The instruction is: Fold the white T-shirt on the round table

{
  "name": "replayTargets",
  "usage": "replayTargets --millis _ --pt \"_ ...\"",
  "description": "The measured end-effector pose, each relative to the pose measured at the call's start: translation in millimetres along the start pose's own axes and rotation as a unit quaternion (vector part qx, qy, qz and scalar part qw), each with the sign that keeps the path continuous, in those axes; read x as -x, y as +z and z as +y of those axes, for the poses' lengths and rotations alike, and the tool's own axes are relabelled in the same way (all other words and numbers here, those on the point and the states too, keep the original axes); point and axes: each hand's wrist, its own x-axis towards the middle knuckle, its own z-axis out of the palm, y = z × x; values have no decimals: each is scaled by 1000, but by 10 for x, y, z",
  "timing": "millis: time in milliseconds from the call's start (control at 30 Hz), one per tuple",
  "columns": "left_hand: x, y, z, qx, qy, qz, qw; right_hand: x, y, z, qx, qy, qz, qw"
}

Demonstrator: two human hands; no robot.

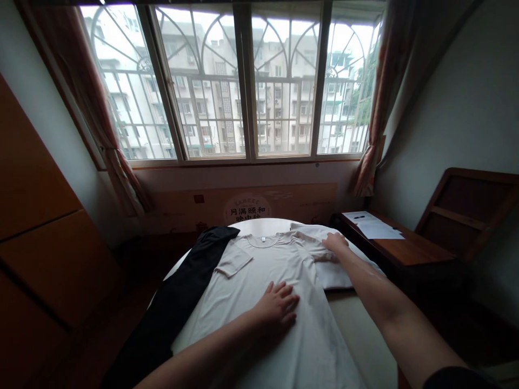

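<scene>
A light-coloured short-sleeved T-shirt [259,270] lies spread on a round white table [357,324], its neckline towards the window. Flat on the middle of its body rests my left hand [278,305], open with the fingers apart. My right hand [335,243] is at the end of the shirt's right-hand sleeve, its fingers closed on the fabric edge. Beneath that sleeve is a folded white garment [332,274]. Along the left side lies a black garment [182,289], which hangs down over the table's edge.
At the right stands a low wooden table [430,253] with white papers [373,224] and a pen on it. A wooden chair [466,216] is behind it. Windows and a printed box panel [284,202] are beyond the round table. An orange-brown cabinet [44,254] stands left.
</scene>
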Motion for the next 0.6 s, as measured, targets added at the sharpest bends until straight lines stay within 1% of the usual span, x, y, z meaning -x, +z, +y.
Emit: replayTargets --millis 67,133,300,467,600 --pt "-8 69 -30 9 -23 22 999 -12 7 -15 0 -3 1 1000" --pt "-4 106 -49 21 -31 36 999 -37 9 -22 -3 -12 0 1000" --pt "2 141 -63 39 -37 48 997 -128 -2 -18 -31 -20 -1 999" --pt "3 158 -72 47 -40 52 997 -227 -25 6 -110 -23 5 994" --pt "5 153 -72 48 -34 58 997 -293 -50 -26 -199 -14 21 980"
